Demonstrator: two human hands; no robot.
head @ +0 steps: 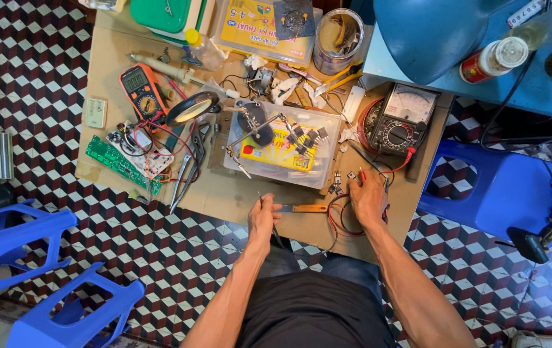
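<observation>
Overhead view of a low cardboard-covered worktable (224,193) on a chequered tile floor. The left hand (263,216) rests at the table's near edge, its fingers curled together around a thin dark probe (262,201) whose tip rises just above the knuckles. Just beside these fingers, toward the other hand, lies a small knife with an orange handle (303,208), its blade pointing at the left hand; whether the fingers touch it cannot be told.

The right hand (367,200) lies flat-wristed on the table, fingers drawn together at the tips around a red probe (362,174); the exact pinch is too small to tell. Red and black test leads (337,219) loop between the two hands and under the right palm. Just beyond the right fingertips lie a few small dark components (339,182), and farther beyond them stands an analogue multimeter (402,119).

Beyond the left fingers sits a clear plastic box (285,151) bearing a helping-hands clamp stand (253,129). Well to the left of that are a magnifier (192,107), an orange digital multimeter (142,90) and a green circuit board (118,162).
</observation>
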